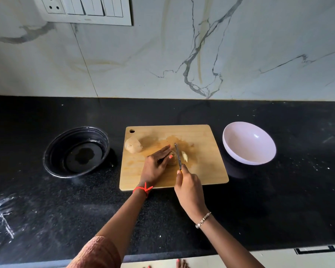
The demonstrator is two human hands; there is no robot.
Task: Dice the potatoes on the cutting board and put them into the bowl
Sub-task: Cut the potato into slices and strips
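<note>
Slicing a potato at frame centre
Left hand [156, 165] pins a pale potato [173, 158], mostly hidden; right hand [188, 187] grips the knife [178, 155]; a slice [184, 156] lies beside; white bowl [249, 143] right.

Black basin [76, 151] on dark counter [278, 200], switchboard [85, 9] above.

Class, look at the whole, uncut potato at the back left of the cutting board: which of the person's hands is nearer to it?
Left. The left hand lies just right of and in front of the whole potato; the right hand, holding the knife, sits farther right and nearer the person.
</note>
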